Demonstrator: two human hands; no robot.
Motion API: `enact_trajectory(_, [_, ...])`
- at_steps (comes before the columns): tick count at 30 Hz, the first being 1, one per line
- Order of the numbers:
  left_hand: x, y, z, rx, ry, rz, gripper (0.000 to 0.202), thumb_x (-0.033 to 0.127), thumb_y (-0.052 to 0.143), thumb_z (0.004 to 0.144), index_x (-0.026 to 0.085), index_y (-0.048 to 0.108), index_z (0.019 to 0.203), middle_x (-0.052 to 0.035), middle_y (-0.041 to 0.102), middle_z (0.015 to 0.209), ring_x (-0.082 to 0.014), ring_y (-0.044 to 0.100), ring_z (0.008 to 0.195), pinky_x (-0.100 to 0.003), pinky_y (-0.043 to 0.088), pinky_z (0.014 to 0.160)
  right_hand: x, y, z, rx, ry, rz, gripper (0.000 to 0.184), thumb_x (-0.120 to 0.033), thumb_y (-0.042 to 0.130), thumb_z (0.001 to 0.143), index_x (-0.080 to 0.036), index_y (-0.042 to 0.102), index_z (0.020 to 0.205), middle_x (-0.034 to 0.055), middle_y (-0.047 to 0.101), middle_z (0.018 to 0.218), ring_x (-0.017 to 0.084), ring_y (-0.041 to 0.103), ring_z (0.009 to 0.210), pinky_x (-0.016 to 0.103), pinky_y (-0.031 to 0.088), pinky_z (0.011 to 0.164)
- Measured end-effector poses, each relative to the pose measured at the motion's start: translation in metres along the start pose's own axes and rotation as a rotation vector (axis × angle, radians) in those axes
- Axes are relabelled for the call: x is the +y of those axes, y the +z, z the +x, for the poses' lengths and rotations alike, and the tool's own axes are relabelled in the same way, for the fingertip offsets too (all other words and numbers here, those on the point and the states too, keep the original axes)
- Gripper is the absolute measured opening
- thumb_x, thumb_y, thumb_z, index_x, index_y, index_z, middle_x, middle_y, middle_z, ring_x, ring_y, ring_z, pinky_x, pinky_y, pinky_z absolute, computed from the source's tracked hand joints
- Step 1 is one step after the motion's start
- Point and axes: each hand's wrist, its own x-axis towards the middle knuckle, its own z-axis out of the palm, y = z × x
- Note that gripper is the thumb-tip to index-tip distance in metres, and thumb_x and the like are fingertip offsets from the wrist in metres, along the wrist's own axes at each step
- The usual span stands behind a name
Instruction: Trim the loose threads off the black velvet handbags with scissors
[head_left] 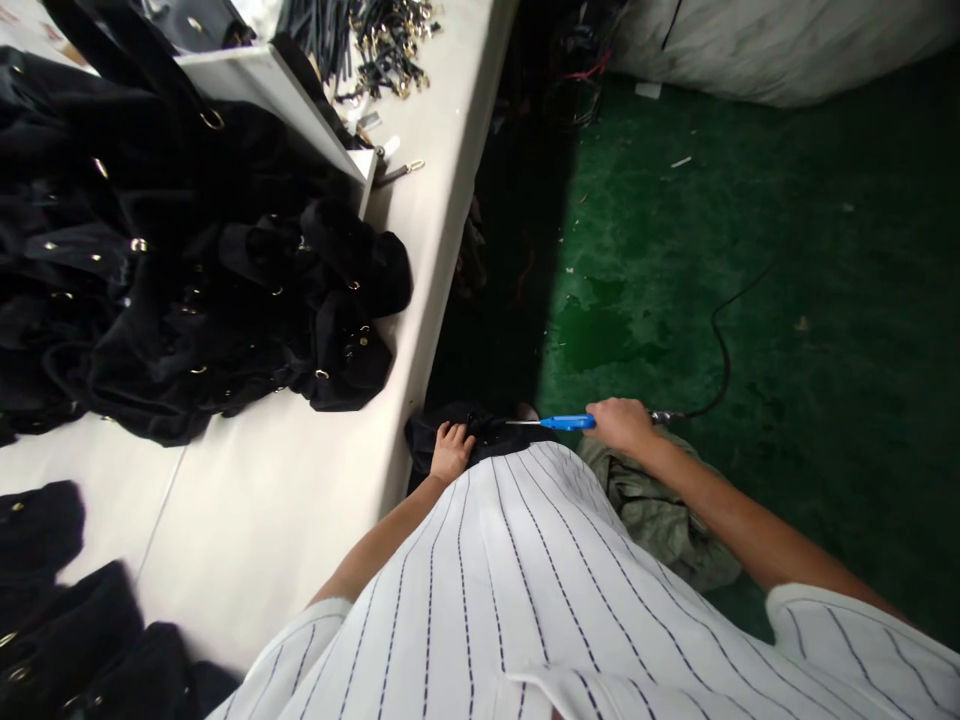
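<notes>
My right hand (622, 425) is closed round the handle of a blue air blow gun (568, 422). Its thin metal nozzle points left at a black fabric bag (495, 432) low in front of my body. A dark hose (724, 360) runs from the back of the gun out over the floor. With bent fingers, my left hand (452, 450) grips the bag near the table's edge. The bag's lower part is hidden by my striped shirt. Many similar black bags (225, 300) with gold-coloured fittings lie heaped on the table to the left.
The white-covered table (285, 500) fills the left side. At its far end are a white board (274, 95) and a pile of dark straps with gold clasps (390, 40). Grey-green cloth (660, 500) lies beside me on the green floor (825, 250). A large pale sack (780, 45) stands at the back.
</notes>
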Motion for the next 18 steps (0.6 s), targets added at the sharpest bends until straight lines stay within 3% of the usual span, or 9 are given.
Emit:
enact_trajectory(10, [0.004,0.001,0.006,-0.039,-0.015,-0.034,0.02,0.013,0.048,0.088,0.017,0.068,0.09,-0.0132,0.062,0.103,-0.0257,0.055,0.099,-0.05,0.036,0.102,-0.017,0.0,0.004,-0.071,0.029,-0.001,0.028,-0.034,0.057,0.086,-0.013,0.073,0.097,0.0187,0.071,0.094,0.029,0.068,0.093,0.034,0.049,0.08])
enact_trajectory(15, [0.004,-0.002,0.008,-0.035,-0.038,-0.06,0.021,0.012,0.048,0.087,0.017,0.068,0.092,-0.0136,0.061,0.103,-0.0261,0.055,0.1,-0.05,0.035,0.103,0.002,-0.002,0.005,0.024,0.167,0.026,0.033,-0.039,0.051,0.089,-0.016,0.071,0.101,0.0158,0.071,0.095,0.027,0.068,0.092,0.032,0.049,0.079])
enact_trajectory(18, [0.004,-0.004,0.009,-0.024,-0.04,-0.072,0.022,0.012,0.048,0.088,0.017,0.068,0.094,-0.0144,0.061,0.106,-0.0263,0.054,0.102,-0.05,0.035,0.103,0.012,0.004,0.002,0.017,0.173,0.031,0.032,-0.04,0.052,0.087,-0.017,0.072,0.096,0.0145,0.072,0.09,0.028,0.068,0.088,0.033,0.049,0.076])
